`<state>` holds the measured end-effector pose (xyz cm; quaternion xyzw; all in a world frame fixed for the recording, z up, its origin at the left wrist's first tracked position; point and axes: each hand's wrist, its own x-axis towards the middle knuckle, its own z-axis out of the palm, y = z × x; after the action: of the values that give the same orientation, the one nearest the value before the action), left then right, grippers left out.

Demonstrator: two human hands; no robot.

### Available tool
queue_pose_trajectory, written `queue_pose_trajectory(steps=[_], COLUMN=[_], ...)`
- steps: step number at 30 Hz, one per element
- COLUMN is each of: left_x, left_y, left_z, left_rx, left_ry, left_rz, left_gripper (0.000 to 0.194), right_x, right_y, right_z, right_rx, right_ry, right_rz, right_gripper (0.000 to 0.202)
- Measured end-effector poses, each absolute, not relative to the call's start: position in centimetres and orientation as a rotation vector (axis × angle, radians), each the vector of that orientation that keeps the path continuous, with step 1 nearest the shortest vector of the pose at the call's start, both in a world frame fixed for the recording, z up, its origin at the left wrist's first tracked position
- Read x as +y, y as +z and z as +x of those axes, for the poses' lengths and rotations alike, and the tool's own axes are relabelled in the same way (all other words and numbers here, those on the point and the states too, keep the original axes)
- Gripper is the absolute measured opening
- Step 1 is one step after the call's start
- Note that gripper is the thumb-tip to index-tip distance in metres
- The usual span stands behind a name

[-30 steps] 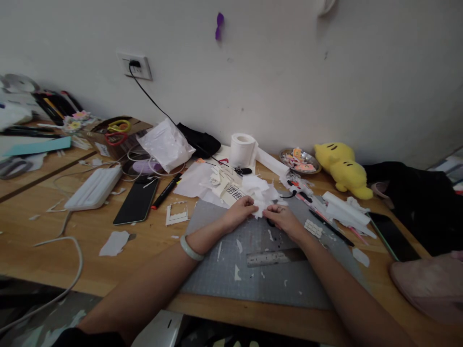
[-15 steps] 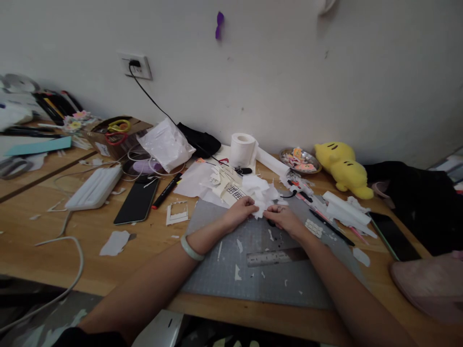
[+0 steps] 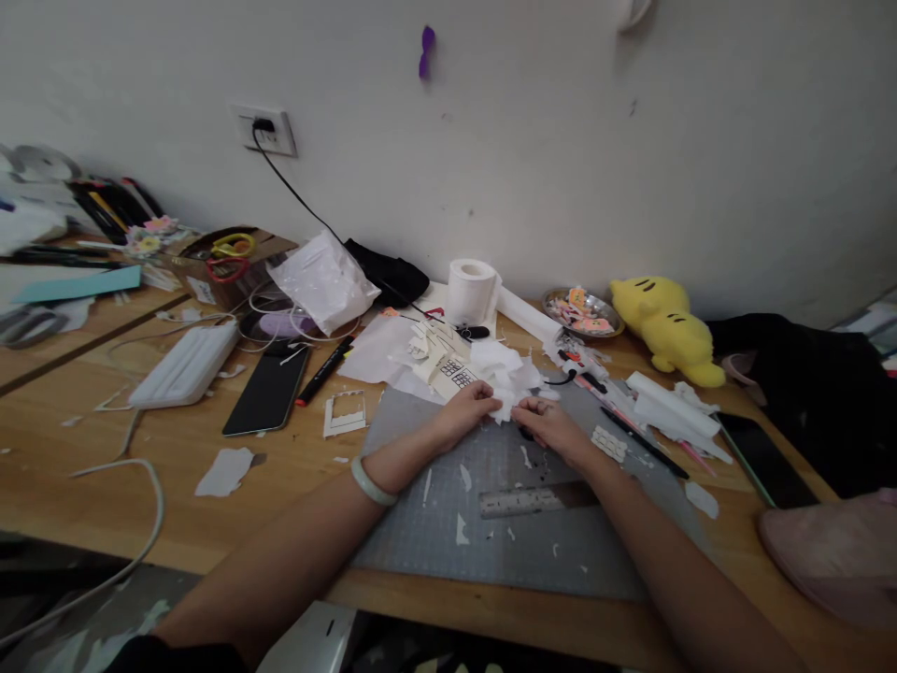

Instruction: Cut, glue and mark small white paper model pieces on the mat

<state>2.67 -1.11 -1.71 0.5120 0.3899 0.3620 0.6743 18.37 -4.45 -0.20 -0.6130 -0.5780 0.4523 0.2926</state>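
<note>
Over the grey cutting mat (image 3: 434,551), my left hand (image 3: 463,417) and my right hand (image 3: 550,425) face each other, both closed in a pinch. Between their fingertips is a small torn-edged piece of white paper (image 3: 503,409). Crumpled white paper (image 3: 501,360) lies just behind it, so where one sheet ends and the other begins is hard to make out. Beside my left fingers sits a cream paper piece with black-outlined drawings (image 3: 452,367). A steel ruler (image 3: 519,502) rests on the mat below my hands, among small white scraps.
A white paper roll (image 3: 471,292) stands near the wall, with a metal dish (image 3: 617,325) of small colourful pieces and a yellow plush toy (image 3: 662,327) to its right. On the left lie a black phone (image 3: 266,391), a marker (image 3: 326,371) and a white power bank (image 3: 184,365).
</note>
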Motion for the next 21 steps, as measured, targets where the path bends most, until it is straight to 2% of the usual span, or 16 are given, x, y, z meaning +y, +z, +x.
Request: queue_pose_trajectory(steps=[15, 21], left_x=[-1.11, -1.05], left_y=[-1.69, -1.9], left_z=[2.57, 2.6], left_rx=[0.846, 0.768], left_ry=[0.817, 0.857], left_rz=[1.112, 1.06], left_gripper=[0.02, 0.026], right_x=[-4.3, -4.47], right_y=[-0.93, -0.55], right_z=[18.18, 18.78], right_rx=[-1.591, -1.585], right_ry=[1.052, 1.159], right_rz=[-1.676, -1.585], right_gripper=[0.025, 0.028])
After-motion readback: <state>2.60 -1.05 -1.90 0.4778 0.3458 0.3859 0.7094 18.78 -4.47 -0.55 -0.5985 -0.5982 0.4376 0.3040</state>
